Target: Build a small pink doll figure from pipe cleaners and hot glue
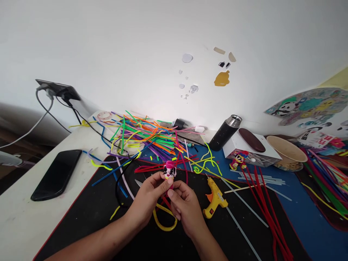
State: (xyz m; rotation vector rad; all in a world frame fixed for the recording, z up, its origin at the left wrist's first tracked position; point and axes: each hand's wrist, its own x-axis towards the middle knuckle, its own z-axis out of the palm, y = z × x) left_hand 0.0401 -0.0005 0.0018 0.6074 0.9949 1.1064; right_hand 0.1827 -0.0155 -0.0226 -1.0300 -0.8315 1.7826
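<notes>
My left hand (148, 197) and my right hand (186, 206) meet over the black mat (89, 210). Together they pinch a small figure (169, 170) with a pink top and a white, black-marked body, held upright at the fingertips. Both hands are closed on it. A red pipe cleaner runs down between the hands. Under them lies a yellow curved pipe cleaner (163, 224). Just right of my right hand a yellow glue gun (214, 199) lies on the mat.
A heap of coloured pipe cleaners (144, 139) covers the far middle. A black phone (57, 174) lies left. A black flask (225, 132), white box (252, 148), bowl (288, 150), red pipe cleaners (266, 206) and glue sticks (258, 177) sit right.
</notes>
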